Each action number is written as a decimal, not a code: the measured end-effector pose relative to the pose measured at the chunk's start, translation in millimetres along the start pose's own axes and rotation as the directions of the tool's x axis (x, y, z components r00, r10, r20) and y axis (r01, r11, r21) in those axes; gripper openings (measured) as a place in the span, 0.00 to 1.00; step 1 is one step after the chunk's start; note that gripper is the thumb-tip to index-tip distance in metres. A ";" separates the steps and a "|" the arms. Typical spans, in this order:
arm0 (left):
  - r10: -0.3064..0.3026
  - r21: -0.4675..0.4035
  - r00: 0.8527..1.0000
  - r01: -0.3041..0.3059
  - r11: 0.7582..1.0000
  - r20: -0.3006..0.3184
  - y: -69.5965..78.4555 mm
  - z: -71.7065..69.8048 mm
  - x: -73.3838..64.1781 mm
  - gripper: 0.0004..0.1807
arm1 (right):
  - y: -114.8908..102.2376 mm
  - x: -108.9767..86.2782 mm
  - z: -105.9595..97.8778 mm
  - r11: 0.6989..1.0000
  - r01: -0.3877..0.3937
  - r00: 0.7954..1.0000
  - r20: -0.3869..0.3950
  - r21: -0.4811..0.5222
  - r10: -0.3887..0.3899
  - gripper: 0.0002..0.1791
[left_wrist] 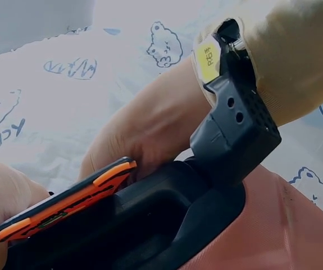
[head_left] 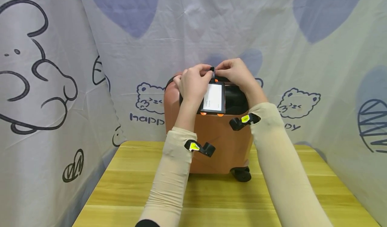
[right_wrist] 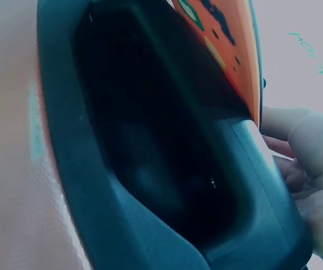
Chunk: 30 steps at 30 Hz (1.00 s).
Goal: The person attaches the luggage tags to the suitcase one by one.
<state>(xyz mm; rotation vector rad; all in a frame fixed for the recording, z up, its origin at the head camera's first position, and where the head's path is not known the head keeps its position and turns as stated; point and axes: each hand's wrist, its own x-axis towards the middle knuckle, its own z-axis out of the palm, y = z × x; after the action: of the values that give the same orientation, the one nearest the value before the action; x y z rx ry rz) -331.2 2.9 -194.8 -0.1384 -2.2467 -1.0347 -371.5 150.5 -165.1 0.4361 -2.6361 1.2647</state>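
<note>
An orange hard-shell suitcase (head_left: 220,143) stands upright, with a black recessed handle panel (head_left: 237,99) near its top. A luggage tag (head_left: 214,99) with a white card face and orange corners hangs in front of that panel. Its back, orange with a dark print, shows in the right wrist view. From the tag a short black strap (head_left: 213,75) runs up to the suitcase handle. My left hand (head_left: 195,82) pinches this strap from the left between thumb and fingers. On the other side my right hand (head_left: 237,73) pinches it too, fingertips close to the left ones.
Under the suitcase is a yellow wood-grain table (head_left: 136,186). A black caster wheel (head_left: 242,174) shows at its lower right. Printed cloth (head_left: 187,25) hangs behind and at both sides. Each wrist carries a small black camera mount (head_left: 199,147) over a beige sleeve.
</note>
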 end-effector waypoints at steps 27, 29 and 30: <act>-0.008 0.049 1.000 0.007 0.999 0.023 5.0 1.2 2.3 0.14 | 10.1 -0.5 -2.3 0.992 0.081 0.997 0.007 0.095 -0.082 0.13; 0.006 0.037 1.000 -0.007 0.999 0.022 3.3 1.4 1.7 0.15 | 10.2 0.0 -2.4 0.993 0.078 0.997 0.002 0.094 -0.079 0.13; 0.014 0.029 1.000 -0.015 0.999 0.022 2.4 1.6 1.3 0.15 | 10.4 0.4 -2.5 0.993 0.076 0.997 0.000 0.093 -0.077 0.13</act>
<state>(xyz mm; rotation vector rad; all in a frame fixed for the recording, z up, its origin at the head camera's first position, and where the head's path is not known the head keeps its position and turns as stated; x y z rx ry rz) -332.2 5.4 -193.3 -0.1540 -2.2759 -0.9972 -375.4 158.5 -171.0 0.5489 -2.5449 1.3678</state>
